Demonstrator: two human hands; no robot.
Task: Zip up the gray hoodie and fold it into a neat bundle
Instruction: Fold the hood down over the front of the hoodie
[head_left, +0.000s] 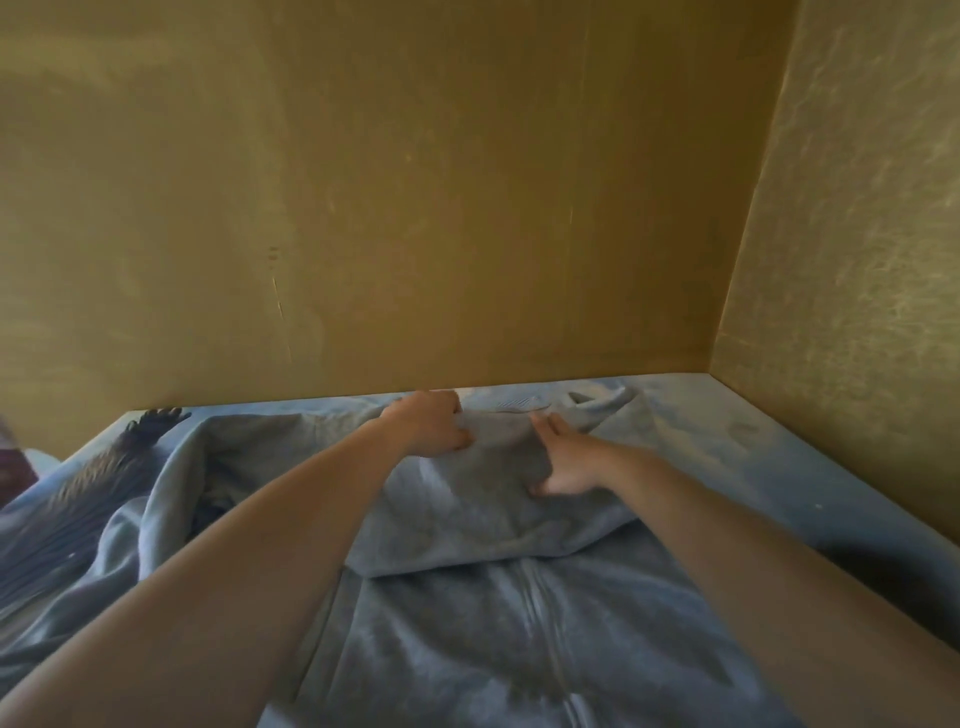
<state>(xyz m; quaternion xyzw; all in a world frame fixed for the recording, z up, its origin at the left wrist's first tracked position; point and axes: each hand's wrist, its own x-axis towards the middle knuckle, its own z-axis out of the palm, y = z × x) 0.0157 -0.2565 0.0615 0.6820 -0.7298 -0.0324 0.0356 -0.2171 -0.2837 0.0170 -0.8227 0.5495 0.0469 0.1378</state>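
Left hand (428, 423) grip curled, bunching gray hoodie (467, 519); right hand (563, 460) flat, fingers straight, pressing fabric.

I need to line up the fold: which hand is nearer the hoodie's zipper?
Right. The right hand lies flat on the folded-over part of the hoodie, almost straight beyond the zipper. The left hand grips the fabric further off to the left.
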